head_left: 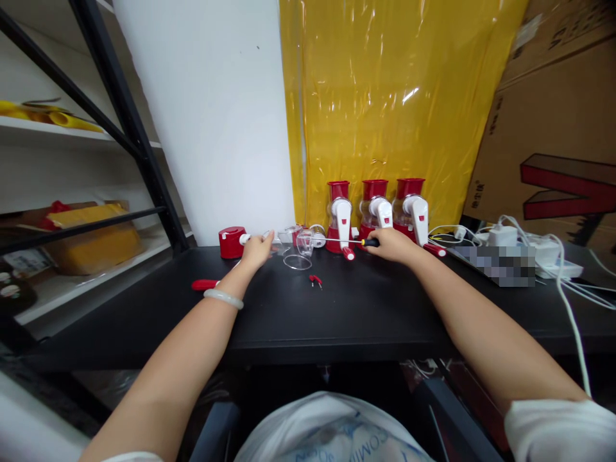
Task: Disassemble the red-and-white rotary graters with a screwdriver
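My right hand [392,245] grips a screwdriver [371,242] by its black and yellow handle. Its long thin shaft points left, toward a clear plastic housing [304,242] on the black table. My left hand [257,250] is closed beside the housing, fingers curled; what lies in them is partly hidden. Just left of it stands a red base [231,242], with a white knob-like part between the two. A red-handled piece [205,284] lies by my left wrist, partly covered. Small red pieces with metal ends [316,280] rest in front of the housing.
Three red and white hand-crank graters [339,218] stand in a row at the back. White cables and chargers [510,239] crowd the right side, by a flat device with a blurred screen. A cardboard box [553,128] leans behind; shelving [139,147] borders the left.
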{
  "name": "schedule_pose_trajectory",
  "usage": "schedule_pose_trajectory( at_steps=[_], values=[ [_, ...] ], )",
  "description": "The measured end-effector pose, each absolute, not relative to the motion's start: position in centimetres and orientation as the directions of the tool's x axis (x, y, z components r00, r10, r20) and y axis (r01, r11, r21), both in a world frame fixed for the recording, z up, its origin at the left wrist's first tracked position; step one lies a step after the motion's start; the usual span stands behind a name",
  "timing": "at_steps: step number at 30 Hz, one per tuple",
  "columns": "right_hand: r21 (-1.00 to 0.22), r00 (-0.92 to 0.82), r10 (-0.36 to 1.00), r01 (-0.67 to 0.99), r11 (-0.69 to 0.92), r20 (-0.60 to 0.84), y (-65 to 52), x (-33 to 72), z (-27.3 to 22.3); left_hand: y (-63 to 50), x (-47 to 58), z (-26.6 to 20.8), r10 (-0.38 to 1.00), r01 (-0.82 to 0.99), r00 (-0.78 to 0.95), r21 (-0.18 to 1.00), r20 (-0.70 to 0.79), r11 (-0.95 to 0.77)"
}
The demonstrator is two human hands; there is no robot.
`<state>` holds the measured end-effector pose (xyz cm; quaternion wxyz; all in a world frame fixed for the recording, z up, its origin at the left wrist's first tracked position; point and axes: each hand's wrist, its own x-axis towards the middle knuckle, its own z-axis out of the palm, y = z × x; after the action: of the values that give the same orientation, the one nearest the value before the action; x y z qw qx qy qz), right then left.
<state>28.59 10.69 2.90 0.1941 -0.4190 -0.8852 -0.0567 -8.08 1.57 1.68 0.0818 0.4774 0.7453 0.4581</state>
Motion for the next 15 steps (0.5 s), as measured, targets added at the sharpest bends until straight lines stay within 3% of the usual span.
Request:
schedule_pose_trajectory(
  at_steps=[7, 15],
  values=[
    [-0.090, -0.608, 0.709, 0.733, 0.674, 0.357, 10.64, 28.87, 3.17, 0.67, -7.18, 2.27, 0.783, 0.658, -0.545, 0.732, 0.300, 0.178],
    [-0.064, -0.743, 0.551, 0.573, 0.817, 0.380, 11.47, 29.12, 3.06, 1.10, -7.96, 2.00, 0.763, 0.703, -0.558, 0.675, 0.326, 0.226]
  ],
)
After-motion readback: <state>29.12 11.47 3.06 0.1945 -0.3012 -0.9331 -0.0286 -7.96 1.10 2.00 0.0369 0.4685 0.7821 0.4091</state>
